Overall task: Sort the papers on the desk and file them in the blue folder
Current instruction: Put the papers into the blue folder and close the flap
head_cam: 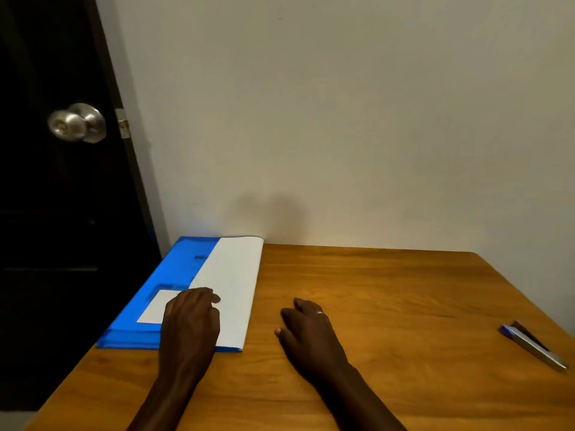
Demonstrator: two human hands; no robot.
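While your left hand [190,321] lies on the blue folder [174,275] along the left side of the desk [373,290], treat it as the anchor for the filing step. Its fingers bend down just where the left edge of the white paper [233,275] meets the blue cover, beside the white label [154,307]. Whether they pinch that edge or only press on it cannot be told. Your right hand [311,331] rests on the bare wood just right of the folder, fingers relaxed and holding nothing. The paper covers the right part of the folder, its near end almost flush with the folder's near edge. It does not look tucked away yet, so the filing seems close to done but unfinished. Press the folder down with your left palm so it cannot slide off the left edge of the desk. Bring your right hand over to square the sheet, then slip it under the cover without creasing it. Leave the pen [532,346] at the near right alone.
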